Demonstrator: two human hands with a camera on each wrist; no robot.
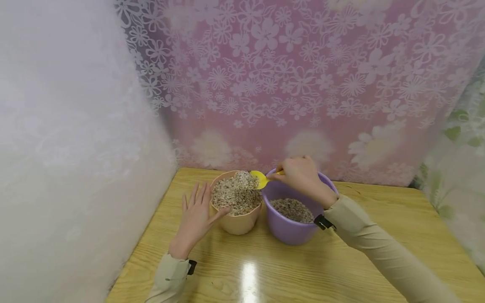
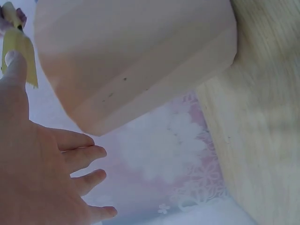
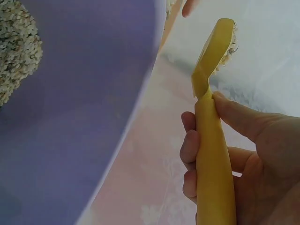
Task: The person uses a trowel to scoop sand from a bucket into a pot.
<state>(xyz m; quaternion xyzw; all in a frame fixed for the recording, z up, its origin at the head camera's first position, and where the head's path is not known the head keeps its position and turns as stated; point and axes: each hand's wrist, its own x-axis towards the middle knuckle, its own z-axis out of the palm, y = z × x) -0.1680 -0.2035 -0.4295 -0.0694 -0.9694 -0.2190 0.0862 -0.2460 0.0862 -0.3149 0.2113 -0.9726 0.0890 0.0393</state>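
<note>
My right hand (image 1: 303, 179) grips the thick handle of a yellow hand scoop (image 3: 213, 164), thumb laid along the neck. In the head view, the scoop's blade carries a heap of pale granules (image 1: 246, 180) over a peach faceted pot (image 1: 239, 225). That pot is filled close to its rim with coarse beige-brown granules (image 1: 236, 206). Fingers spread, my left hand (image 1: 195, 223) is at the pot's left side, its thumb by the near rim; it holds nothing. In the left wrist view the fingers (image 2: 82, 159) are extended beside the pot wall.
Right of the pot stands a purple tub (image 1: 291, 233), with a lower layer of similar granules (image 1: 291, 210) inside; my right forearm crosses its rim. Both containers stand on a wooden table (image 1: 212, 269). A pink floral cloth (image 1: 288, 92) hangs behind, and a whitish wall covering (image 1: 75, 147) is at left.
</note>
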